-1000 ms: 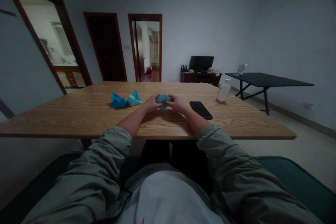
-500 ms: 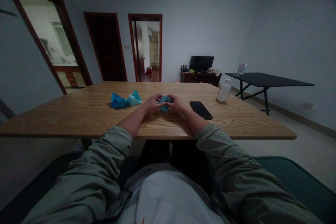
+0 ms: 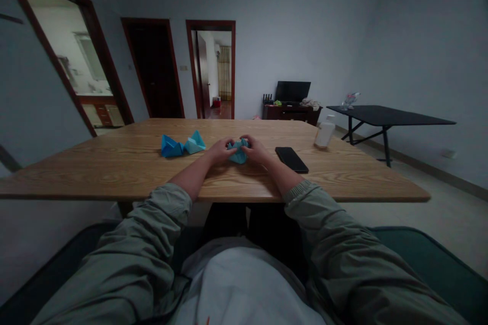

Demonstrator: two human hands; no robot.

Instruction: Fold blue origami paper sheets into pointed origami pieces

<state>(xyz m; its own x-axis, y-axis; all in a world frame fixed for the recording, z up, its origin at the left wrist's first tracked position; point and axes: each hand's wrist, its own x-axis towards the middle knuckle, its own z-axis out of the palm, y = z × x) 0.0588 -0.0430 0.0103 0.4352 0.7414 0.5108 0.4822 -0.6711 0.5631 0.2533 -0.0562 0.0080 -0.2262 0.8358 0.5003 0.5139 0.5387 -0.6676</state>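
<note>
Between my hands is a light blue folded paper (image 3: 238, 155), gripped from both sides just above the tabletop. My left hand (image 3: 221, 151) pinches its left side, and my right hand (image 3: 253, 150) holds its right upper edge. Some fingertips are hidden behind the paper. To the left on the table sit two finished-looking origami pieces touching each other: a darker blue paper boat (image 3: 172, 147) and a lighter blue paper boat (image 3: 195, 142).
The wooden table (image 3: 125, 175) spreads out before me. A black phone (image 3: 292, 159) lies right of my right hand, and a translucent bottle (image 3: 325, 133) stands farther right. Beyond are a black folding table (image 3: 392, 115) and a TV (image 3: 293, 92) on a cabinet.
The paper between my hands has changed shape, with pointed corners now showing at its top and a wider lower face. My fingers have shifted slightly; the two boats stay put.
</note>
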